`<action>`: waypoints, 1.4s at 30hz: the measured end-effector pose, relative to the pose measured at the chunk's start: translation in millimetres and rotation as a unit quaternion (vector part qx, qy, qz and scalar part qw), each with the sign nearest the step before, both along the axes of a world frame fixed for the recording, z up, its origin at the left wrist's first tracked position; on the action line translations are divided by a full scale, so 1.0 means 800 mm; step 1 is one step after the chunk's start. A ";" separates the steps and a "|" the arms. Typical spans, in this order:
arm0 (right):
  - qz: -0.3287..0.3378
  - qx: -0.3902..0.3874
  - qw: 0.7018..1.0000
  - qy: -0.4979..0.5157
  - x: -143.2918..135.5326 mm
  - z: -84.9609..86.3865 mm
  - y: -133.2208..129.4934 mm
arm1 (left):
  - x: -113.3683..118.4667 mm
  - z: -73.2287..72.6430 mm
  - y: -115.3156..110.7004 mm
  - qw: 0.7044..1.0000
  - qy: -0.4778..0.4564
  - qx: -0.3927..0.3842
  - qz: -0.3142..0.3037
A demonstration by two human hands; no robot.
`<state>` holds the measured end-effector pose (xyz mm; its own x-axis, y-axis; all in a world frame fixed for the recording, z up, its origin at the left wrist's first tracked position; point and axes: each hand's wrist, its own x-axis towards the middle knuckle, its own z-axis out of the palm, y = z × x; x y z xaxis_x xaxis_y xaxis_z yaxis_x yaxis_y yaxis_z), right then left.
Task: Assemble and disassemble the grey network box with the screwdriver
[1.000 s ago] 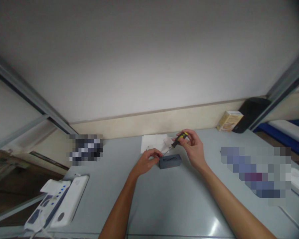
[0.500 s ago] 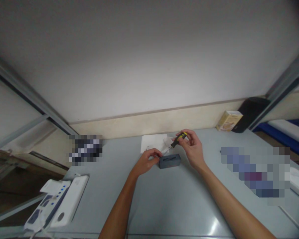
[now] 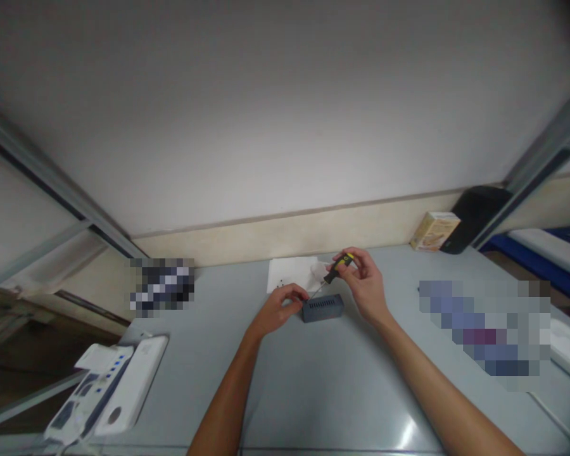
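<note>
A black-and-yellow screwdriver [image 3: 338, 268] is gripped by its handle in my right hand [image 3: 368, 288]. Its thin shaft slants down to the left, the tip reaching the back left corner of a dark grey box with a slotted top [image 3: 323, 311]. At that same corner the thumb and fingers of my left hand [image 3: 274, 313] are pinched together; what lies between them is too small to make out. Behind the box is a white sheet [image 3: 287, 271] with a few small dark bits on it. A pale, see-through object [image 3: 318, 272] sits beside the screwdriver, partly covered.
On the left of the grey table [image 3: 204, 361] lie a white power strip [image 3: 83, 396] and a long white device [image 3: 135, 386]. A yellowish carton [image 3: 433, 232] leans near a black panel [image 3: 477, 218] at the back right. Blurred-out items lie at both sides.
The view has shifted very slightly. My right hand and the screwdriver keep nearly the same pose, and my left hand stays at the box corner.
</note>
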<state>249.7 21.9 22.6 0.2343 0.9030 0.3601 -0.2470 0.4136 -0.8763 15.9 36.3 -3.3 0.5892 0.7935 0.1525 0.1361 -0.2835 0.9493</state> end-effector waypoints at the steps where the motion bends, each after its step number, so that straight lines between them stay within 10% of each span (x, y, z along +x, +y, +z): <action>1: -0.002 0.000 1.000 -0.003 0.000 -0.001 0.000 | 0.000 0.000 0.000 1.000 0.000 -0.001 -0.002; 42: -0.027 -0.014 0.999 0.014 -0.002 -0.002 -0.002 | 0.000 0.002 -0.001 1.000 -0.007 -0.004 0.004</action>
<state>247.8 20.5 21.0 0.2922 0.8985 0.3277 -0.2504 0.4026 -0.8805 15.8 35.3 -1.4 0.5815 0.7989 0.1537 0.1251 -0.2745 0.9534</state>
